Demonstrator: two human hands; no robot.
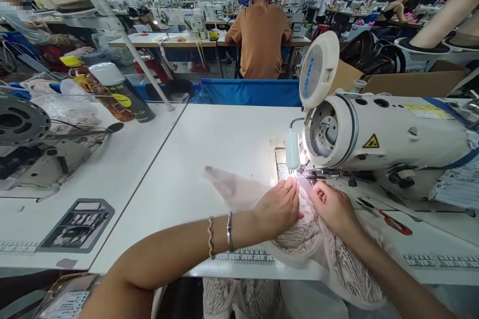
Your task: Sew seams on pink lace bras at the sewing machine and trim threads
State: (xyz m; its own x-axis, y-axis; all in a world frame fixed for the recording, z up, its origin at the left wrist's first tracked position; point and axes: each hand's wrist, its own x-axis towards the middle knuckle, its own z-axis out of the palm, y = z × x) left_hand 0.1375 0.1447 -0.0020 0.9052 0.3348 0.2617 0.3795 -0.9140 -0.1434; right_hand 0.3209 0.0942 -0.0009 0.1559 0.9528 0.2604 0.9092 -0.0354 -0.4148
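A pale pink lace fabric point(299, 234) with a sheer mesh part point(239, 192) lies under the head of a white sewing machine point(392, 129) and hangs over the table's front edge. My left hand point(280, 207), with a ring and bracelets on its arm, presses and holds the fabric just left of the lit needle area, fingers together. On the other side of the lace, my right hand point(333, 207) has its fingers curled in a pinch on the fabric edge. The needle and presser foot are mostly hidden by glare and my fingers.
Red-handled scissors point(396, 222) lie right of my right hand. A spray can point(121, 92) and a yellow-capped bottle point(99, 89) lean at the left. Another machine point(30, 144) stands far left. A person point(262, 35) sits with their back to me beyond a blue cloth point(254, 92).
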